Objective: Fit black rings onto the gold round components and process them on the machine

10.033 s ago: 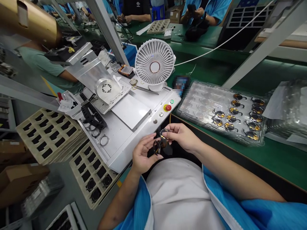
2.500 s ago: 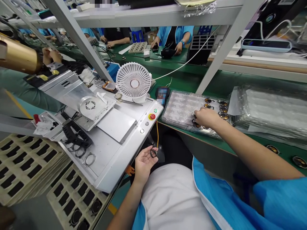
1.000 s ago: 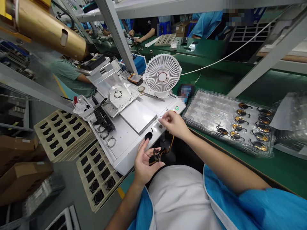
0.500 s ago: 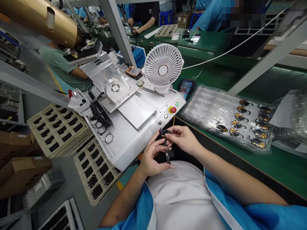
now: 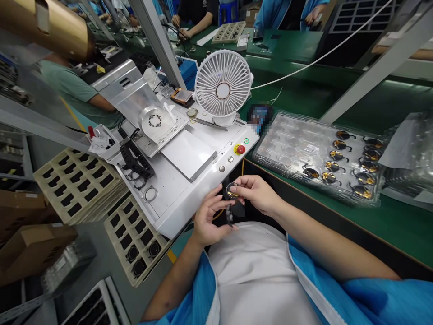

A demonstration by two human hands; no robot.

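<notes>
In front of my waist, both hands are close together over small dark parts. My right hand (image 5: 259,194) pinches a round black-and-gold disc (image 5: 232,190) between thumb and fingers. My left hand (image 5: 210,219) is curled, with a dark curved piece (image 5: 229,215) between its thumb and fingers. Its upper fingertips reach beside the disc; I cannot tell whether the disc and the curved piece are joined. Similar discs (image 5: 332,166) with thin black tails lie in a clear plastic tray (image 5: 280,149) to the right.
Beyond my hands stands a white machine (image 5: 176,207) with a red button (image 5: 240,149), a round metal fixture (image 5: 154,123) and a white fan (image 5: 223,85). Beige trays (image 5: 111,225) lie at the left, one holding round black parts (image 5: 139,267). A slanted metal post (image 5: 368,72) rises at right. Other people sit beyond.
The view has shifted slightly. The disc in my right hand has turned, showing more of its gold face. The curved piece and my left thumb have moved slightly left.
</notes>
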